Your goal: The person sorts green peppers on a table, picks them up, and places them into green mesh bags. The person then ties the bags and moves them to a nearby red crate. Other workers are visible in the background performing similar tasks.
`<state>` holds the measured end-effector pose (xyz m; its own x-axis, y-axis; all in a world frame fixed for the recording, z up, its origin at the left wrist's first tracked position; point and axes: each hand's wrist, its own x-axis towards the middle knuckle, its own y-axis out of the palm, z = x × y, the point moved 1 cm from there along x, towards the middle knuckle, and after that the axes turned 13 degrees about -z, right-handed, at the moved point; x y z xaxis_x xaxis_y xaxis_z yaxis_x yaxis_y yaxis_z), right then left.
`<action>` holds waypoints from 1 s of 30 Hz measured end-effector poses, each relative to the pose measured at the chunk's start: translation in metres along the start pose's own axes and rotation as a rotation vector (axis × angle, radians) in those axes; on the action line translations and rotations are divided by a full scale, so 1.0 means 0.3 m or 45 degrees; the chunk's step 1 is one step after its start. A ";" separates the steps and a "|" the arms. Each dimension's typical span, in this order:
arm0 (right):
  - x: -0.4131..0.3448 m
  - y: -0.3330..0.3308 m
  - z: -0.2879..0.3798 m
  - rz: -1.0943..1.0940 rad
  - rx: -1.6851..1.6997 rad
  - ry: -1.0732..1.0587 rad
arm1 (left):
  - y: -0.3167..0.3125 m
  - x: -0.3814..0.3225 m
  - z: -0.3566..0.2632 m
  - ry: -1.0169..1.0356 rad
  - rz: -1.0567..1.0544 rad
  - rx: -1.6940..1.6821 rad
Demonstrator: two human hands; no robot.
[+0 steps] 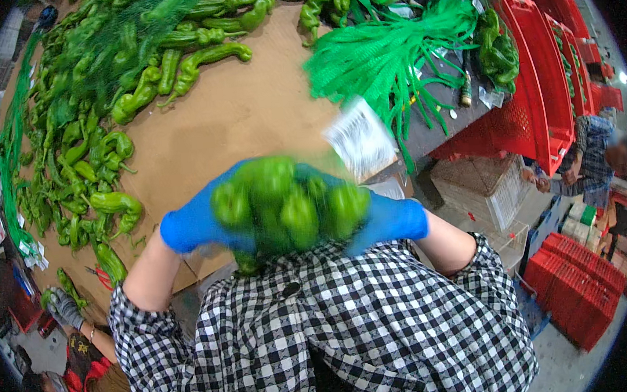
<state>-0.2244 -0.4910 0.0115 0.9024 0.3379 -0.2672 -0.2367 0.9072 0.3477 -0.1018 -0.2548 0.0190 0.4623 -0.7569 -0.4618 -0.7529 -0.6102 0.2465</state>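
Note:
My left hand and my right hand, both in blue gloves, grip a bunch of long green peppers from its two sides. The bunch is held close to my chest above the table's near edge. Motion blurs it, and I cannot tell whether a net is around it. Most of my fingers are hidden by the peppers. Beyond my right hand lies a sheet of printed labels. Green mesh net sleeves are heaped farther back. Loose green peppers spread over the left and far parts of the table.
Brown board covers the table. Red-handled scissors lie at left, near a co-worker's gloved hand. A red plastic crate stands at right, with a white crate below. Another person is farther right.

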 end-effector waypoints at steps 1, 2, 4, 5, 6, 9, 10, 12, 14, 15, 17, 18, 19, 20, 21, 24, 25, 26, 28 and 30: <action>0.033 -0.012 -0.041 0.074 -0.330 0.042 | -0.023 0.018 0.001 -0.036 -0.065 0.093; 0.070 -0.020 -0.079 -0.092 -0.337 0.187 | -0.043 0.038 0.001 -0.118 -0.087 -0.085; 0.163 -0.070 -0.091 -0.190 -0.116 0.108 | -0.083 0.093 -0.005 -0.377 -0.178 -0.414; 0.224 -0.099 -0.077 -0.250 -0.036 0.140 | -0.108 0.122 -0.021 -0.377 -0.143 -0.515; 0.285 -0.120 -0.055 -0.228 0.173 0.197 | -0.133 0.148 -0.040 -0.378 -0.103 -0.615; 0.392 -0.151 0.033 -0.120 0.433 0.409 | -0.187 0.179 -0.092 -0.321 -0.106 -0.510; 0.408 -0.152 0.056 -0.111 0.456 0.459 | -0.201 0.182 -0.109 -0.341 -0.053 -0.461; 0.420 -0.146 0.091 -0.020 0.553 0.493 | -0.217 0.175 -0.125 -0.388 0.012 -0.404; 0.421 -0.143 0.103 -0.100 0.548 0.508 | -0.214 0.173 -0.124 -0.293 0.031 -0.493; 0.419 -0.140 0.107 -0.026 0.609 0.471 | -0.208 0.172 -0.118 -0.274 0.034 -0.543; 0.431 -0.146 0.105 -0.115 0.525 0.530 | -0.192 0.178 -0.102 -0.201 0.108 -0.640; 0.438 -0.148 0.106 -0.095 0.537 0.562 | -0.182 0.181 -0.093 -0.163 0.160 -0.701; 0.443 -0.152 0.108 -0.134 0.536 0.614 | -0.176 0.184 -0.085 -0.119 0.099 -0.650; 0.445 -0.153 0.112 -0.136 0.548 0.660 | -0.168 0.187 -0.078 -0.065 0.058 -0.607; 0.445 -0.150 0.119 -0.070 0.564 0.624 | -0.162 0.187 -0.075 0.002 0.019 -0.554; 0.414 -0.133 0.145 -0.094 0.523 0.543 | -0.142 0.176 -0.073 -0.110 0.104 -0.808; 0.398 -0.125 0.152 -0.132 0.472 0.487 | -0.136 0.172 -0.075 -0.108 0.096 -0.798; 0.387 -0.119 0.160 -0.157 0.411 0.440 | -0.132 0.169 -0.078 -0.107 0.087 -0.788; 0.379 -0.111 0.170 -0.196 0.278 0.356 | -0.124 0.166 -0.085 -0.114 0.084 -0.811; 0.386 -0.111 0.168 -0.154 0.348 0.416 | -0.116 0.164 -0.088 -0.147 0.054 -0.871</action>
<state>-0.0939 -0.4945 0.0143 0.7460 0.3347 -0.5757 0.0072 0.8604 0.5096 -0.0406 -0.2768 0.0102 0.3577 -0.7767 -0.5185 -0.2874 -0.6199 0.7302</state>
